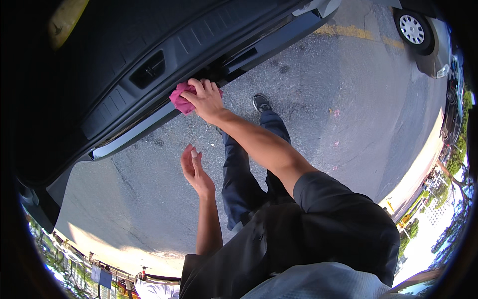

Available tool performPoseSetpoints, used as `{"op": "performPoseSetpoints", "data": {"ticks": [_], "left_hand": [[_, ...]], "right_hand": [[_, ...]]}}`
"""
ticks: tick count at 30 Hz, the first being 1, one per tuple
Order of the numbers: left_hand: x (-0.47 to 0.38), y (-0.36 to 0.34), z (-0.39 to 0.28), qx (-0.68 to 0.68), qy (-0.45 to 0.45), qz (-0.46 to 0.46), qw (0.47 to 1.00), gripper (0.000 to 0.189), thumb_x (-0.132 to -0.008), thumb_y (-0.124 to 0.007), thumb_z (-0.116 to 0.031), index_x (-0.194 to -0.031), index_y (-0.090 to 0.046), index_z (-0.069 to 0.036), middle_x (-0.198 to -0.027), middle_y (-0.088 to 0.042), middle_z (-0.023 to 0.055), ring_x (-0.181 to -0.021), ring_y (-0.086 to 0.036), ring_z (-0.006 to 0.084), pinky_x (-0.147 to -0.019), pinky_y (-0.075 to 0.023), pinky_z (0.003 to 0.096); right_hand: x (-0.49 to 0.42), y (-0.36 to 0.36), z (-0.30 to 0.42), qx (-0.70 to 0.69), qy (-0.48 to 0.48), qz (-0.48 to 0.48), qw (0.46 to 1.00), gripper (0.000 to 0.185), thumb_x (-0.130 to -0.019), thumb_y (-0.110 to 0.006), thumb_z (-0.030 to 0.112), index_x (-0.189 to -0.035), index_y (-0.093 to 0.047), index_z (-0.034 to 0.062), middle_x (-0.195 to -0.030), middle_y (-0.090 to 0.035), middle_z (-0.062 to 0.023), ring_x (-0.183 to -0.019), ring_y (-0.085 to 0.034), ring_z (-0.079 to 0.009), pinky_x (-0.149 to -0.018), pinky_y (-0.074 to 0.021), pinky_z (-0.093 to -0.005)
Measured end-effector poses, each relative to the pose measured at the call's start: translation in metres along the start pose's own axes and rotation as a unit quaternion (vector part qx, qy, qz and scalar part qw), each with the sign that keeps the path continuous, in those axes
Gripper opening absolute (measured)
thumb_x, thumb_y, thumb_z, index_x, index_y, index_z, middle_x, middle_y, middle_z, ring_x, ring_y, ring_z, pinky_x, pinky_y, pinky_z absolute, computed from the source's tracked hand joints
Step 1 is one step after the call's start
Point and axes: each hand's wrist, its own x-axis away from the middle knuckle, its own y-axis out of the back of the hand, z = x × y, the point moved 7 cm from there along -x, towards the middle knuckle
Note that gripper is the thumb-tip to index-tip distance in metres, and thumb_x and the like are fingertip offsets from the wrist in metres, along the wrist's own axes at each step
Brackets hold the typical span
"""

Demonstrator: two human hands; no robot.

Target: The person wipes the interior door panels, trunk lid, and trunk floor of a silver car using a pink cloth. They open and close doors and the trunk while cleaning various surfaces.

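My right hand (204, 98) presses a crumpled pink cloth (183, 98) onto the rear sill and bumper edge of a dark car, beside the opening of its boot. The fingers are bent over the cloth, and part of it shows past the fingertips on both sides. Just inside the edge, the black plastic sill trim (108, 106) has a recessed latch (149, 70). Lower and to the left, my left hand (196, 170) hangs in the air over the asphalt, with its fingers loosely curled and nothing in it.
Grey asphalt (317, 123) lies under my feet, with a worn yellow line (351, 31) at the upper right. A silver car's wheel (411, 29) stands near that line. More parked cars (452, 112) are at the far right. A person's pale clothing (155, 288) shows at the lower edge.
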Motion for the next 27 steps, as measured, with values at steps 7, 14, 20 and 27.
{"op": "performPoseSetpoints", "data": {"ticks": [7,14,20,27], "left_hand": [[0.05,0.023,0.045,-0.123,0.058,0.058,0.989,0.03,-0.102,-0.061,-0.024,-0.12,-0.061,-0.001,-0.11,-0.062,0.0047,-0.098,-0.056,0.0125,-0.089,-0.0476,0.0289],[0.085,-0.039,0.066,-0.124,0.102,0.078,0.984,0.031,-0.099,-0.063,-0.025,-0.117,-0.062,0.0,-0.109,-0.063,0.0067,-0.096,-0.058,0.0142,-0.084,-0.0506,0.0309],[0.112,-0.097,0.046,-0.095,0.086,0.085,0.988,0.031,-0.101,-0.06,-0.025,-0.119,-0.062,0.001,-0.115,-0.063,0.0101,-0.106,-0.059,0.0183,-0.088,-0.0515,0.0347],[0.154,-0.123,0.033,-0.094,0.078,0.111,0.986,0.029,-0.101,-0.06,-0.025,-0.119,-0.062,-0.001,-0.113,-0.065,0.0084,-0.104,-0.062,0.0199,-0.087,-0.054,0.0364]], "right_hand": [[-0.015,0.184,-0.285,0.157,-0.327,-0.083,0.928,0.057,-0.072,-0.08,0.018,-0.125,-0.062,0.0181,-0.134,-0.051,-0.009,-0.111,-0.052,-0.0372,-0.095,-0.0443,-0.0478],[-0.047,0.28,-0.376,0.142,-0.188,-0.304,0.923,0.065,-0.071,-0.076,0.005,-0.132,-0.056,0.0081,-0.134,-0.053,-0.0139,-0.119,-0.051,-0.0397,-0.102,-0.0413,-0.048],[-0.047,0.203,-0.321,0.099,-0.325,-0.012,0.94,0.064,-0.078,-0.073,0.019,-0.134,-0.048,0.0026,-0.125,-0.049,-0.0186,-0.106,-0.052,-0.0422,-0.091,-0.0449,-0.0503],[-0.089,0.409,-0.242,-0.11,-0.047,-0.358,0.926,0.065,-0.077,-0.076,0.014,-0.136,-0.05,0.0048,-0.133,-0.05,-0.0217,-0.115,-0.054,-0.043,-0.096,-0.0457,-0.0492]]}}
